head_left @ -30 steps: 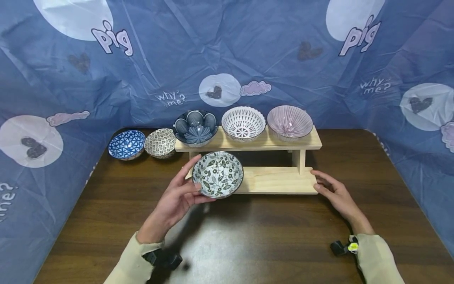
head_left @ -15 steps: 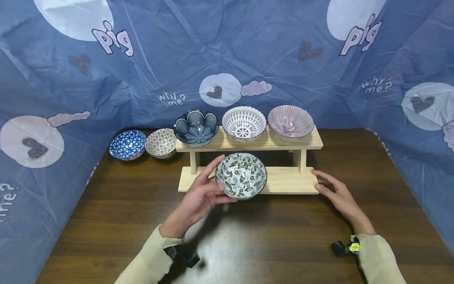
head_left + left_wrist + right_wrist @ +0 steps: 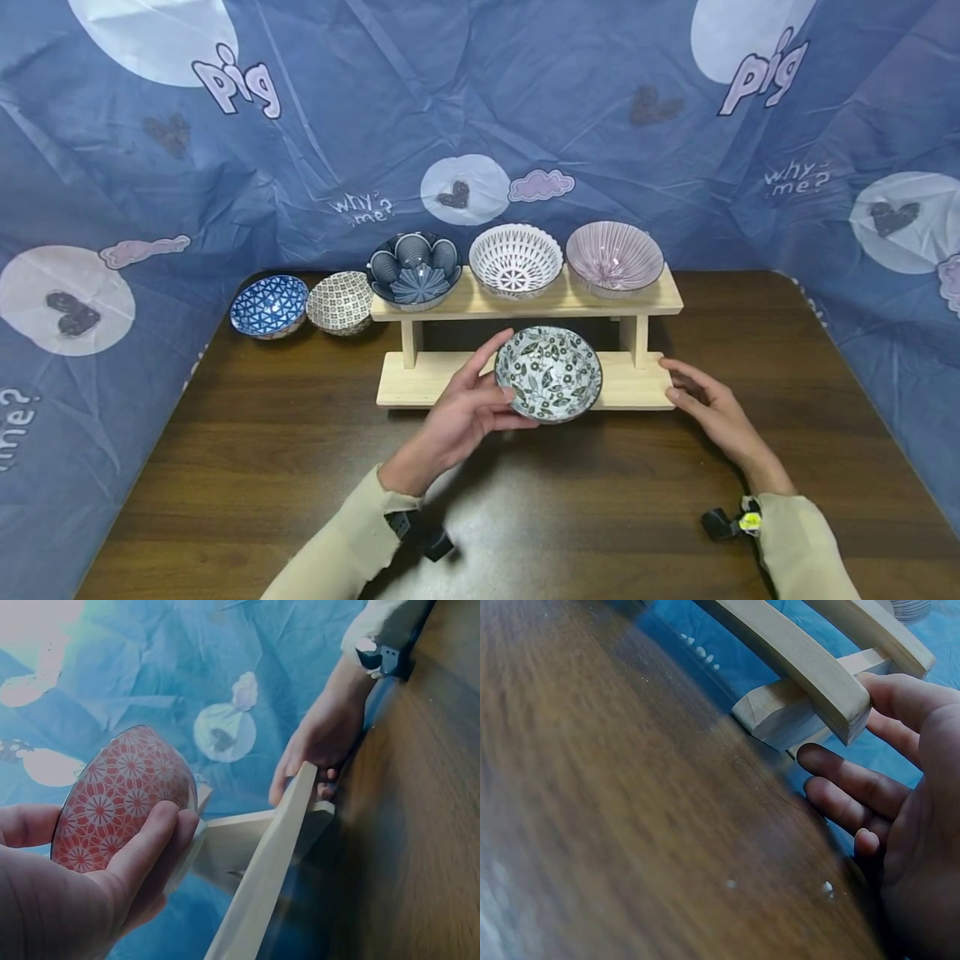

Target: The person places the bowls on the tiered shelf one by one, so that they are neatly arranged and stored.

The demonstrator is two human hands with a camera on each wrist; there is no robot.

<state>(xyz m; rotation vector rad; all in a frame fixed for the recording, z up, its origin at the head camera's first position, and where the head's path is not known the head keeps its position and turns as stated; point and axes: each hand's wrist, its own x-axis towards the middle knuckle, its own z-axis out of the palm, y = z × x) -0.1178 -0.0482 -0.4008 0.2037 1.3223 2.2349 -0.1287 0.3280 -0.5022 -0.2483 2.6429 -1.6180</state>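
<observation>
My left hand (image 3: 468, 417) grips a bowl (image 3: 549, 373) at its left side, thumb near the rim. The bowl's inside carries a dark leaf and flower pattern on pale glaze. Red with white flowers covers its outside (image 3: 120, 799) in the left wrist view. It is tilted toward the head camera, in front of the lower board (image 3: 420, 379) of a two-tier wooden stand. At the board's right end, my right hand (image 3: 712, 417) holds the wood (image 3: 840, 705), with fingers above and below it in the right wrist view.
On the upper board (image 3: 465, 304) stand a dark blue bowl (image 3: 415, 271), a white patterned bowl (image 3: 515, 261) and a pink striped bowl (image 3: 615, 258). A blue bowl (image 3: 268, 307) and a beige patterned bowl (image 3: 340, 302) sit left of the stand. Blue printed cloth (image 3: 600, 125) hangs behind the table (image 3: 247, 483).
My left hand has carried the leaf-patterned bowl to the right along the front of the lower board. My right hand stays at the board's end.
</observation>
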